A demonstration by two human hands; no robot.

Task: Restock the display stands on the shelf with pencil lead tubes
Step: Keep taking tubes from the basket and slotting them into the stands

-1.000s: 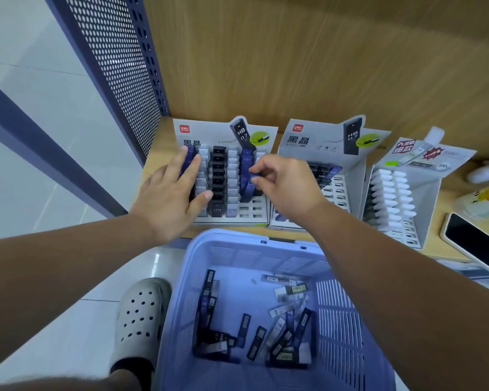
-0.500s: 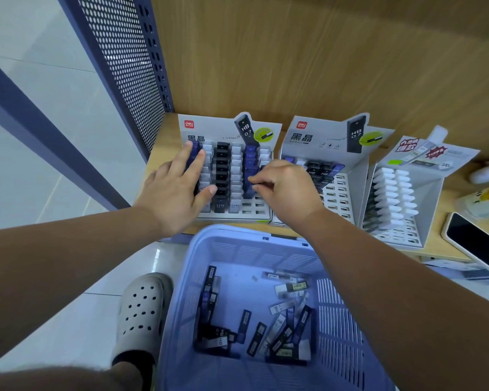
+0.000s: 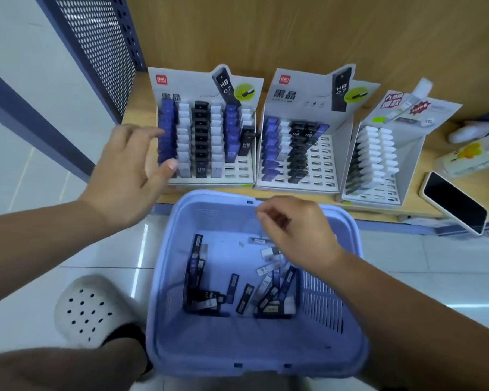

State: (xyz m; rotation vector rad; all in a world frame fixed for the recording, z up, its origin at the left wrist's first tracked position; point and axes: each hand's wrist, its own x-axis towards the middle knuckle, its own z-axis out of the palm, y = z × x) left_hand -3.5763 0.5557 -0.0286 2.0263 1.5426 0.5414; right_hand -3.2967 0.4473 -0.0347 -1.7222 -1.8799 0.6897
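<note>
Left hand point(image 3: 130, 176) has lifted off the left stand point(image 3: 206, 131), fingers spread, holding nothing. A black tube point(image 3: 246, 141) sits tilted in that stand at 3 o'clock, likely just placed. Right hand point(image 3: 297, 232) has pulled back from the stand and hovers over the basket point(image 3: 254, 354), fingers loosely curled, nothing visibly held. Loose tubes point(image 3: 239, 292) lie in the basket. Middle stand point(image 3: 302, 142) is half empty. Phone point(image 3: 453, 203) at 3 o'clock, clear of the path.

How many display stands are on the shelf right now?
3, side by side on the shelf: left stand, middle stand, right stand. More may sit beyond the frame's right edge.
</note>
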